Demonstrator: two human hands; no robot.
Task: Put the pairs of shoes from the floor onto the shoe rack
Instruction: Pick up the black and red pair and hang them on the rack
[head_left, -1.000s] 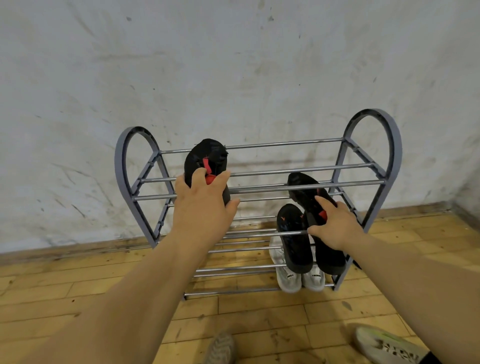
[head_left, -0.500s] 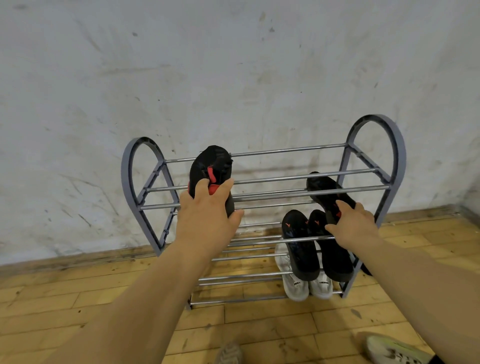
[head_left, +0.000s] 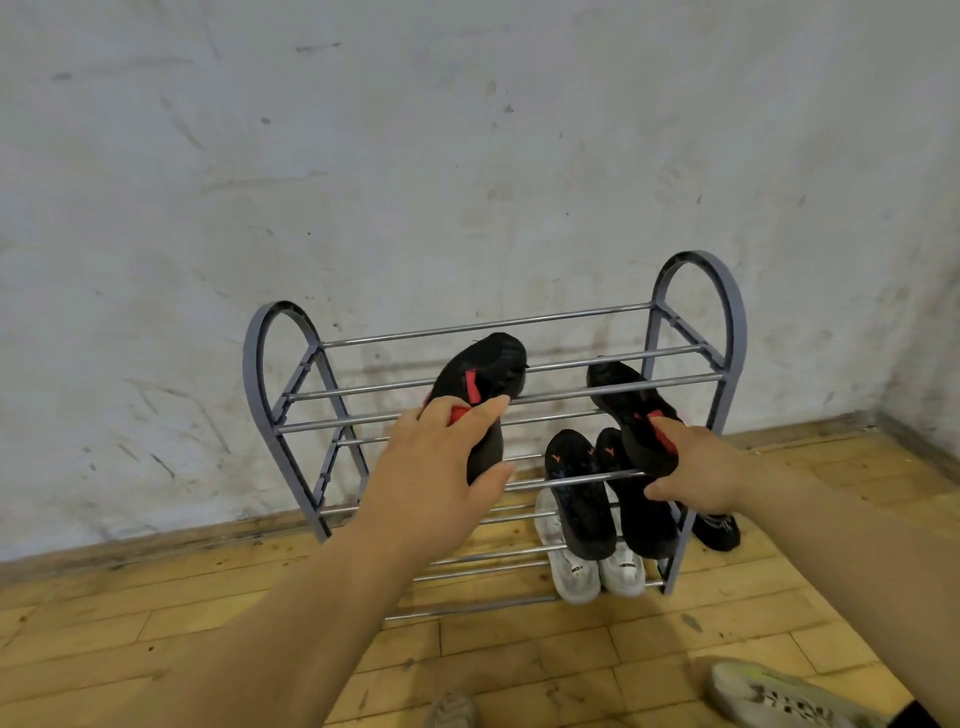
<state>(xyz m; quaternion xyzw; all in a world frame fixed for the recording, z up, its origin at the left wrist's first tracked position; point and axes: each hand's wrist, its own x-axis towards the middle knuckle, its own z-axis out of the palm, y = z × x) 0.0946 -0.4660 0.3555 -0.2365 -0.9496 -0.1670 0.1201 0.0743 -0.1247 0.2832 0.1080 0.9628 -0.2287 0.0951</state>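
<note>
Left hand (head_left: 436, 467) grips black shoe (head_left: 485, 374), right hand (head_left: 696, 467) second shoe (head_left: 623, 400) behind rack rail (head_left: 691, 379), black pair (head_left: 584, 514) below

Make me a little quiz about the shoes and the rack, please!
1. True or false: the left hand grips the left shoe and the right hand grips the right shoe, both black with red.
2. Which colour is the pair on the lowest shelf of the rack? A white, B red, C green.
3. Fill the gap: one black shoe lies on the floor, to the ___ of the rack.

Key: 1 true. 2 A, the white pair. 3 right.
</note>
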